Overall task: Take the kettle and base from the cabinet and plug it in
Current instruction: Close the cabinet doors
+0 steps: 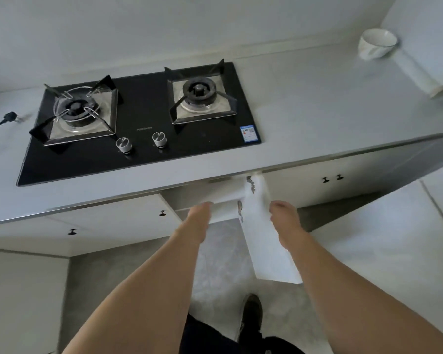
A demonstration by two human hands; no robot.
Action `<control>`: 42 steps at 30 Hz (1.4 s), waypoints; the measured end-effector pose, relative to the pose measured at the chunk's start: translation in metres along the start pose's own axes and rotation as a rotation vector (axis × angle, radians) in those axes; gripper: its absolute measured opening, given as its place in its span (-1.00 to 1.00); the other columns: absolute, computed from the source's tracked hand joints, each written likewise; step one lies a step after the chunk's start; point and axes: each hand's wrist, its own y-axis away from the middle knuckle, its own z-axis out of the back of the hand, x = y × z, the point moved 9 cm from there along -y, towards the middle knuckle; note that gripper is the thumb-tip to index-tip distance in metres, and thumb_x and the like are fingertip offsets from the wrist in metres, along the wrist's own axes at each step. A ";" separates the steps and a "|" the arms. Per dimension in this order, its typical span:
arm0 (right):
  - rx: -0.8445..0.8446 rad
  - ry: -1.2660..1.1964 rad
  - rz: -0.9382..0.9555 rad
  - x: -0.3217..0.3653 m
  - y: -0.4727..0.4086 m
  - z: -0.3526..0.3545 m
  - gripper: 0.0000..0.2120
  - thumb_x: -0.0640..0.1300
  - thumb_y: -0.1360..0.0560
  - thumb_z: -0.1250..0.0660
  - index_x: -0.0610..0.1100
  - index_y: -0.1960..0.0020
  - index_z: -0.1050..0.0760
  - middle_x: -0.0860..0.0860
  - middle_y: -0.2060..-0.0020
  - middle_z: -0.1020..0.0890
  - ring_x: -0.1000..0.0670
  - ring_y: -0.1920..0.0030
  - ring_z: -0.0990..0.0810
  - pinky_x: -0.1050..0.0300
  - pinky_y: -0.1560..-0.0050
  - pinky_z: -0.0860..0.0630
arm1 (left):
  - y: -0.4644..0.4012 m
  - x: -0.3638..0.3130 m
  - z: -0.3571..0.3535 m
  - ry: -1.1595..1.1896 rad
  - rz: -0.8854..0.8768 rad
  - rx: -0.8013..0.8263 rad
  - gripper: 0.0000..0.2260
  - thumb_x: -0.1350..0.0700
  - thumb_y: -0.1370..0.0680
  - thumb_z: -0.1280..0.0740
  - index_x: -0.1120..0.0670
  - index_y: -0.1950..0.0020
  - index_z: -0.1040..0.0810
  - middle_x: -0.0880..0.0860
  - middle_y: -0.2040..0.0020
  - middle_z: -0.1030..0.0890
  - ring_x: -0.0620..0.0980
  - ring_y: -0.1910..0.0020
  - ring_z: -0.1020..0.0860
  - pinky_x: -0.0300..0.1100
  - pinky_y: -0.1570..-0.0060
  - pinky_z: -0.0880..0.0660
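I see both hands reaching under the front edge of the counter, below the right end of the black two-burner gas hob. The left hand goes into the opening of the cabinet beneath the hob; only its wrist and the back of the hand show, the fingers are hidden inside, so I cannot tell whether it grasps anything. The right hand lies against the right face of the open white cabinet door, which swings out toward me, its hinges visible at the top; its fingers are hidden behind the door edge, so I cannot tell if they curl round it. The kettle and its base are not visible to me; the cabinet interior is hidden under the counter edge. To the left of the hob, a black plug with its cable lies on the counter. Far to the right of the hob, near the back wall, stands a white cup. Small dark knobs sit on the closed doors right of the open one. Below the hands, a dark shoe stands on the grey floor.
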 end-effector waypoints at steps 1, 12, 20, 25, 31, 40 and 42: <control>-0.042 0.043 0.027 -0.008 -0.002 0.033 -0.82 -0.24 -0.49 -0.11 -0.08 0.27 -0.36 -0.04 0.37 -0.34 -0.03 0.37 -0.24 0.06 0.32 -0.23 | 0.011 0.008 -0.027 -0.123 -0.003 0.056 -0.83 0.04 -0.60 -0.23 0.10 -0.09 -0.50 0.07 0.09 -0.42 -0.04 0.32 -0.32 -0.20 0.33 -0.25; 0.141 0.410 0.118 -0.047 -0.046 0.086 -0.59 0.05 -0.51 -0.34 -0.29 -0.11 -0.58 -0.18 -0.04 -0.68 -0.16 -0.08 -0.63 -0.03 -0.13 -0.52 | 0.022 0.118 -0.184 -1.001 -0.101 0.400 -0.25 -0.45 -0.47 -0.15 0.25 -0.10 -0.55 0.21 0.08 -0.60 0.06 0.17 -0.57 -0.10 0.06 -0.44; 0.240 0.679 0.059 -0.078 -0.056 0.046 -0.71 0.05 -0.51 -0.27 -0.13 0.27 -0.46 -0.02 0.38 -0.49 -0.03 0.40 -0.43 0.16 0.32 -0.34 | -0.004 0.150 -0.194 -1.206 -0.050 0.460 -0.12 -0.48 -0.45 -0.10 0.33 -0.26 -0.47 0.28 -0.28 -0.52 0.26 -0.25 -0.51 -0.02 -0.12 -0.48; 0.167 0.710 0.031 -0.083 -0.045 0.026 -0.69 -0.01 -0.55 -0.19 -0.15 0.30 -0.40 -0.01 0.40 -0.49 0.00 0.43 -0.44 0.20 0.43 -0.27 | -0.004 0.153 -0.167 -1.285 -0.029 0.421 -0.11 -0.47 -0.45 -0.13 0.31 -0.35 -0.42 0.26 -0.33 -0.50 0.25 -0.29 -0.50 0.02 -0.22 -0.44; 0.161 0.708 0.001 -0.078 -0.026 -0.016 -0.64 0.00 -0.58 -0.10 -0.22 -0.01 -0.56 -0.10 0.09 -0.66 -0.13 0.11 -0.62 0.13 0.19 -0.43 | -0.008 0.155 -0.109 -1.205 0.005 0.406 -0.22 -0.48 -0.46 -0.10 0.22 -0.06 -0.62 0.09 -0.06 -0.68 0.13 -0.05 -0.64 -0.09 -0.11 -0.44; 0.209 0.490 -0.109 -0.056 -0.008 -0.102 -0.69 -0.07 -0.51 -0.15 -0.22 0.03 -0.62 -0.09 0.10 -0.71 -0.16 0.05 -0.67 0.06 0.03 -0.57 | -0.036 0.133 0.017 -0.914 0.168 0.284 -0.34 -0.44 -0.44 -0.23 0.15 -0.09 -0.62 -0.04 0.09 -0.74 -0.01 0.14 -0.69 -0.08 0.12 -0.41; 0.205 0.453 -0.143 -0.048 -0.009 -0.118 -0.73 -0.11 -0.51 -0.18 -0.22 0.06 -0.60 -0.10 0.10 -0.72 -0.17 0.05 -0.68 0.08 0.07 -0.55 | -0.043 0.124 0.039 -0.834 0.179 0.237 -0.37 -0.43 -0.43 -0.25 0.13 -0.03 -0.64 -0.04 0.18 -0.74 -0.07 0.24 -0.68 -0.13 0.27 -0.39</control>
